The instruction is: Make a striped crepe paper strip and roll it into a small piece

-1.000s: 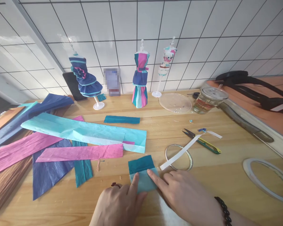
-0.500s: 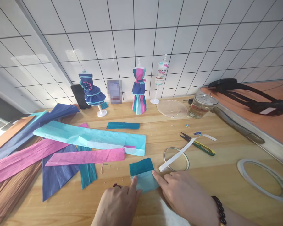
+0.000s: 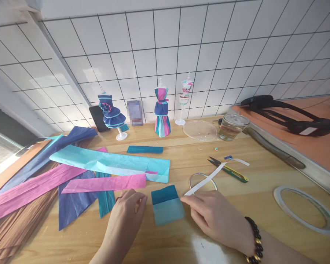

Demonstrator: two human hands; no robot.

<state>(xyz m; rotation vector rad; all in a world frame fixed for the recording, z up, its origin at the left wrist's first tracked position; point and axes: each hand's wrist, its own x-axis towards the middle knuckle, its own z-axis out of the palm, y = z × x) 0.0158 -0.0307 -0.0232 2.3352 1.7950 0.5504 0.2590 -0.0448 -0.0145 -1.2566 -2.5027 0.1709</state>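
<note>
A small paper piece [image 3: 168, 211], dark teal at the top and light blue below, lies flat on the wooden table between my hands. My left hand [image 3: 129, 212] hovers left of it, fingers curled with thumb near the index finger; what it holds, if anything, is hidden. At the piece's right edge is my right hand [image 3: 209, 212], fingers bent and pressed together beside the lower end of a white strip [image 3: 206, 180]. Whether it grips the strip cannot be made out. The strip crosses a thin ring [image 3: 192, 179]. Yellow-green snips [image 3: 235, 173] lie beyond.
Pink [image 3: 107, 183], light blue [image 3: 93, 159] and dark blue strips overlap at left. Three small dress forms [image 3: 162, 106] stand by the tiled wall. A glass of liquid [image 3: 231, 130] stands behind the snips. A white tape roll [image 3: 280, 205] lies at right.
My left hand has lifted off the paper piece and moved left, its fingers curling. My right hand has shifted slightly right, off the piece. The view has tilted up a little.
</note>
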